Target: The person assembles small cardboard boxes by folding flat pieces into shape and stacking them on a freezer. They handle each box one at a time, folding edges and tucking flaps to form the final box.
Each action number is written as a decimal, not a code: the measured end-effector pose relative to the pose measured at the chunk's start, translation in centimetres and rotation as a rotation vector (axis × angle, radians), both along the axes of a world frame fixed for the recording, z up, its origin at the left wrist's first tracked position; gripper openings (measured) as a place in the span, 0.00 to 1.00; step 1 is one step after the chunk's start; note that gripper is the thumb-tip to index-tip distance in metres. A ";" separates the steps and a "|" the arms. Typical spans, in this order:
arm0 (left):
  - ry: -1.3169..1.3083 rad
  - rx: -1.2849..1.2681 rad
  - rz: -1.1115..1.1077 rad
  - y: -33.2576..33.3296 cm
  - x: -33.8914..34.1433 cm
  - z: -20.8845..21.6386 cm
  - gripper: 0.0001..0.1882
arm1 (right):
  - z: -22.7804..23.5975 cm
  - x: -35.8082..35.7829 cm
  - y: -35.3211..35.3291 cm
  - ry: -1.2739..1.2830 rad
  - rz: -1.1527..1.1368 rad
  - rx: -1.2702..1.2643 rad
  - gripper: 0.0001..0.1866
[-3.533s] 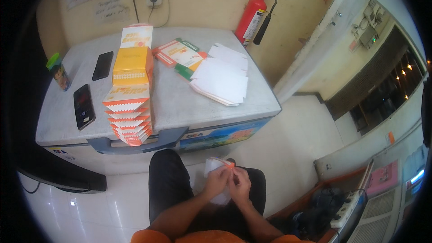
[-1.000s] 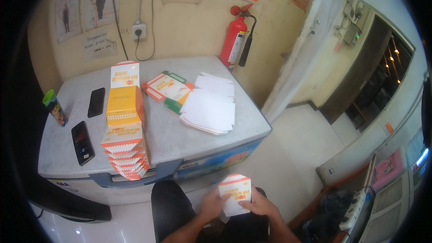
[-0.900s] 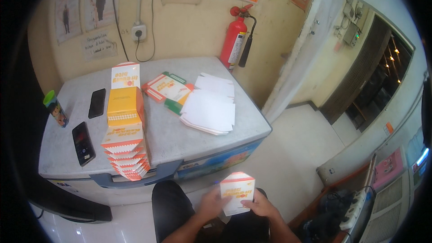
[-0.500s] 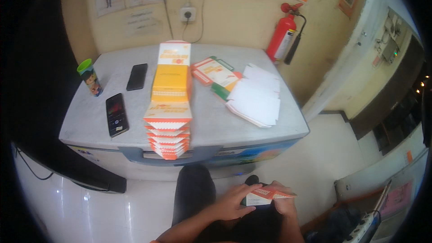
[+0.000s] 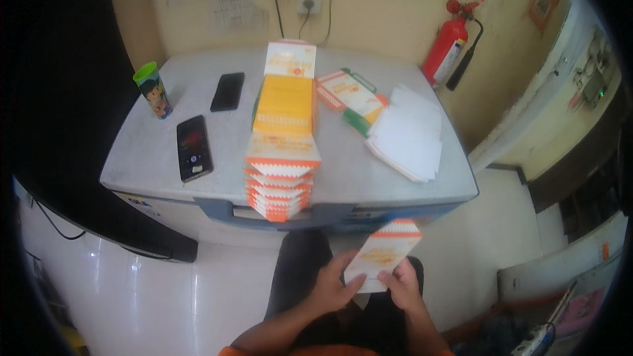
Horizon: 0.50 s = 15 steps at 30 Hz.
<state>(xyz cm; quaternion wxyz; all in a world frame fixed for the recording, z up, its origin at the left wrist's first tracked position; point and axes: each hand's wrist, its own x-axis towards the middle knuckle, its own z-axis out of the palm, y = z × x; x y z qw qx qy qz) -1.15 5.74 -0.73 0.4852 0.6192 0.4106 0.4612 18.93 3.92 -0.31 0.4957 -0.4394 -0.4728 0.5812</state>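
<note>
Over my lap I hold a white and orange paper box (image 5: 386, 250) between both hands, its zigzag-edged orange end tilted up and away from me. My left hand (image 5: 336, 283) grips its lower left side, thumb on the printed face. On the lower right side my right hand (image 5: 402, 283) grips it the same way. In front, on the grey chest top, a row of similar folded boxes (image 5: 283, 148) overlaps toward the near edge. Right of it lie a printed flattened carton (image 5: 346, 92) and a stack of white carton blanks (image 5: 409, 135), printed side hidden.
Two phones, one dark (image 5: 227, 91) and one with a lit screen (image 5: 194, 148), lie on the left of the chest top (image 5: 148, 158). A green-rimmed cup (image 5: 155, 95) stands beside them. A red fire extinguisher (image 5: 448, 49) is at the back right, near the wall socket (image 5: 308, 4).
The box in my hands has been turned and raised, from lying sideways to showing its broad printed face. My view has shifted, so the chest sits farther right and higher.
</note>
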 end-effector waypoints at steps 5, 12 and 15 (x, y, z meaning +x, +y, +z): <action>-0.299 -0.108 0.079 -0.8 0.6 -1.0 0.19 | -1.0 -0.5 -0.6 0.035 -0.069 -0.028 0.22; -0.503 -0.245 -0.026 -0.4 1.5 0.2 0.20 | 1.0 0.0 -1.1 0.121 -0.056 -0.117 0.19; -0.439 -0.229 -0.043 -0.8 1.7 0.9 0.24 | 1.4 -0.3 -1.6 0.024 -0.036 -0.110 0.20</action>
